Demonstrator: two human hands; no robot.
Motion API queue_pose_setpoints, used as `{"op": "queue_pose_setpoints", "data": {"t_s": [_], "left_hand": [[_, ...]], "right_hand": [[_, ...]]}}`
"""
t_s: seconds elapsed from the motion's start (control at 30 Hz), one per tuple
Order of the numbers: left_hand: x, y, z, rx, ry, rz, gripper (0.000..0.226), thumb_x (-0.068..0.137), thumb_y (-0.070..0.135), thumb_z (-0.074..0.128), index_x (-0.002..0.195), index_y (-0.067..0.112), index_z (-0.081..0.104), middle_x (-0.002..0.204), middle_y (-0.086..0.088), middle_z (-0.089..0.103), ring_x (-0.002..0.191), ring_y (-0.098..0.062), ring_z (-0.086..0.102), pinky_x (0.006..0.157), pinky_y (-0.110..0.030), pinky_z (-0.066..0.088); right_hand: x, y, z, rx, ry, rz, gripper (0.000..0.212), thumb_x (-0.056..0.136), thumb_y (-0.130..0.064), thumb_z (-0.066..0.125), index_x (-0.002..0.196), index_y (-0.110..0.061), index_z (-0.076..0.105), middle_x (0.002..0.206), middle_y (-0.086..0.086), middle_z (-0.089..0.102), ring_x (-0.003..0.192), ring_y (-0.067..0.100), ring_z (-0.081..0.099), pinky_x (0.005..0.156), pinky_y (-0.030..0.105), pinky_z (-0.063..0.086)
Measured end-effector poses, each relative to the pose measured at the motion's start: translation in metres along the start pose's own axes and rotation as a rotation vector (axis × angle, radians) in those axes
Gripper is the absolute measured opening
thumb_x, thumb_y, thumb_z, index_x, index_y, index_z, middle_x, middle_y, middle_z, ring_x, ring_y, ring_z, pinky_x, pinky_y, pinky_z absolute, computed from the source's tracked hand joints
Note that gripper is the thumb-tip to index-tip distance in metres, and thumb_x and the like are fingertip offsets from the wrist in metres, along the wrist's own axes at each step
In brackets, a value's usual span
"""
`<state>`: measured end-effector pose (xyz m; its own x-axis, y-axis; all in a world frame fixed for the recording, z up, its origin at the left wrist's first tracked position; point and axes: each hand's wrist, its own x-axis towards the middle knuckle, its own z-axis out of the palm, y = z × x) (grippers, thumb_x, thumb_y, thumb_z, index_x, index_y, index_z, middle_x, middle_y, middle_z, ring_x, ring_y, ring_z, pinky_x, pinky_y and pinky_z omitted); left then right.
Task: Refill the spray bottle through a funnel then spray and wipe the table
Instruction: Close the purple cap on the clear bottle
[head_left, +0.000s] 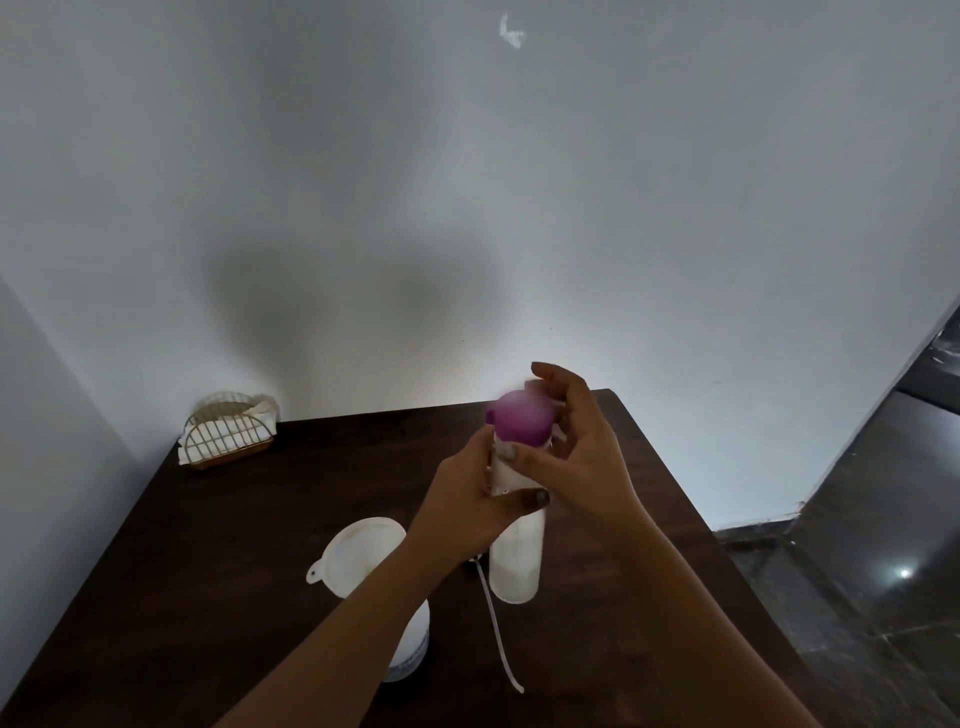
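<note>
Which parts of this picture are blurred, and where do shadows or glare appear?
Head view: the purple cap and right hand are motion-blurred; large soft shadows fall on the wall; a bright glare spot sits on the floor; wide-angle bending curves the table edges.

Purple cap (521, 419), white bottle (517, 558), white funnel (358, 551), seemingly dark-brown table (260, 519).

bare forearms, hands (524, 483), seemingly dark-painted nails

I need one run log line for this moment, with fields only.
left hand: holds bottle | right hand: on purple cap | funnel: in other bottle | table: not wiped
</note>
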<state>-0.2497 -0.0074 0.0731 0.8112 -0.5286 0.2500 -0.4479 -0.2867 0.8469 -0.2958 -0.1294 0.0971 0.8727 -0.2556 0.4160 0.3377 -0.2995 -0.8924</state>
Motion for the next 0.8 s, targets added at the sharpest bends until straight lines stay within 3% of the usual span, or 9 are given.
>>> {"op": "queue_pose_setpoints", "data": {"t_s": [0.13,0.23,0.33,0.47,0.63,0.73,0.8], "left_hand": [[-0.002,0.002,-0.005,0.012,0.027,0.024,0.063,0.071,0.026,0.076,0.125,0.019,0.045,0.105,0.011,0.056,0.088,-0.002,0.055,0.073,0.0,0.043],[-0.004,0.003,-0.005,0.02,0.029,0.033,0.064,0.071,0.025,0.076,0.126,0.018,0.044,0.106,0.009,0.055,0.094,-0.005,0.054,0.076,-0.003,0.041],[-0.006,0.003,-0.005,0.044,0.034,0.019,0.065,0.071,0.025,0.075,0.127,0.018,0.043,0.104,0.012,0.052,0.092,-0.003,0.051,0.072,0.001,0.039],[-0.008,0.0,-0.01,0.037,0.018,0.017,0.064,0.069,0.027,0.077,0.124,0.019,0.045,0.102,0.012,0.054,0.086,-0.001,0.054,0.073,0.001,0.042],[-0.009,-0.003,-0.015,0.034,0.024,0.013,0.06,0.069,0.028,0.077,0.12,0.019,0.046,0.103,0.011,0.056,0.092,-0.005,0.055,0.075,-0.005,0.042],[-0.01,-0.002,-0.016,0.023,0.014,0.003,0.059,0.07,0.028,0.076,0.121,0.02,0.046,0.106,0.01,0.057,0.094,-0.006,0.056,0.077,-0.006,0.042],[-0.01,-0.002,-0.016,0.019,0.0,0.006,0.059,0.071,0.027,0.076,0.121,0.021,0.046,0.109,0.008,0.058,0.096,-0.007,0.056,0.078,-0.007,0.042]], "right_hand": [[-0.005,-0.002,0.006,0.341,0.007,0.015,0.057,0.07,-0.018,0.072,0.121,-0.025,0.049,0.118,0.001,0.061,0.109,0.017,0.06,0.082,0.027,0.053],[-0.006,-0.008,0.011,0.225,0.098,0.049,0.054,0.071,-0.007,0.077,0.11,-0.029,0.048,0.106,-0.008,0.059,0.094,0.003,0.062,0.069,0.015,0.051],[-0.007,-0.007,0.017,0.125,0.114,0.039,0.053,0.071,-0.004,0.075,0.108,-0.031,0.047,0.105,-0.012,0.056,0.093,0.003,0.059,0.068,0.009,0.048],[-0.009,-0.005,0.014,0.149,0.029,-0.001,0.038,0.081,-0.003,0.066,0.11,-0.024,0.054,0.109,-0.006,0.06,0.101,0.013,0.059,0.076,0.015,0.051],[-0.008,-0.004,0.01,0.282,-0.079,-0.025,0.03,0.087,-0.005,0.054,0.113,-0.018,0.057,0.108,-0.009,0.067,0.104,0.01,0.062,0.08,0.019,0.051],[-0.005,-0.002,0.006,0.248,-0.104,-0.039,0.028,0.09,-0.003,0.051,0.113,-0.018,0.058,0.112,-0.005,0.066,0.107,0.013,0.062,0.084,0.022,0.051],[-0.004,0.0,0.005,0.231,-0.119,-0.041,0.023,0.09,-0.012,0.053,0.112,-0.02,0.058,0.109,-0.008,0.067,0.105,0.012,0.062,0.083,0.02,0.05]]}}
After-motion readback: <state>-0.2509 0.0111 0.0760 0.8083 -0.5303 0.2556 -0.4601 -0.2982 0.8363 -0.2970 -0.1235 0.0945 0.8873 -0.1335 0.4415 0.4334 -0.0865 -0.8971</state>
